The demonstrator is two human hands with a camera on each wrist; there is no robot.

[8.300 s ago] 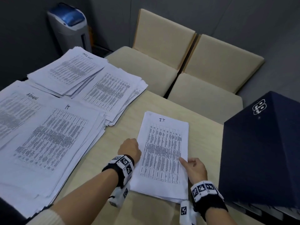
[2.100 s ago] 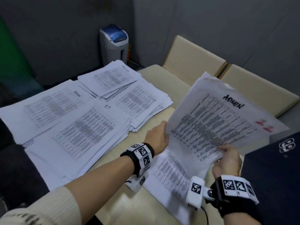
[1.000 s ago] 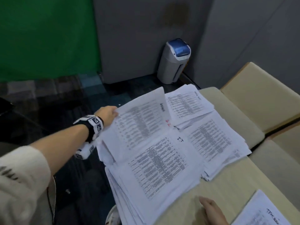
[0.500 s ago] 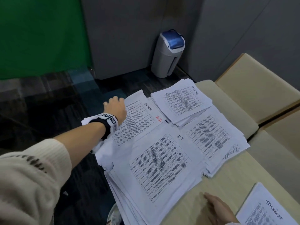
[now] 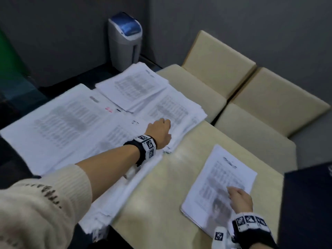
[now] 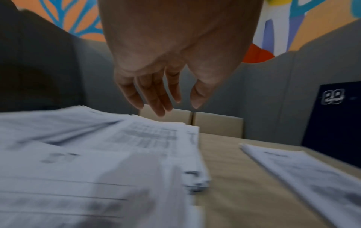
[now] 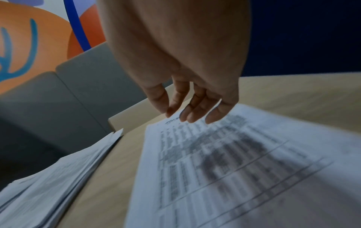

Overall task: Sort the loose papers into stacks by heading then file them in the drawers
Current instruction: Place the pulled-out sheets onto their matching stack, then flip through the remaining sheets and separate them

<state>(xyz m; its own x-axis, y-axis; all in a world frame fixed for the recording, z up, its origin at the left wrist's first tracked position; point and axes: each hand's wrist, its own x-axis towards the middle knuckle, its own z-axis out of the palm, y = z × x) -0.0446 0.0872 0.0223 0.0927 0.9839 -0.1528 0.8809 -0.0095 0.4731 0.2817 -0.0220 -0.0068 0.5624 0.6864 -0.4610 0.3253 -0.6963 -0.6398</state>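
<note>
Here the papers lie in two groups on a pale table: a small stack in the lower right of the head view, and big piles spread over the table's left part, running from the upper middle of the frame down to the lower left. The headings on the top sheets are too blurred to read. The right hand sits low at the right edge of the frame, over the near end of the small stack; in the right wrist view its fingers hang loosely, close together and slightly bent, tips just above the sheet, and whether they touch it cannot be told. The left hand is at mid-frame over the right edge of the big piles; the left wrist view shows its fingers relaxed and near one another, thumb a little apart, holding nothing, clear of the paper below. A dark box fills the lower right corner, just beside the small stack. Beyond the table, in the upper right, stand two beige seats, and a grey bin with a blue lid stands at the upper middle against the wall.
</note>
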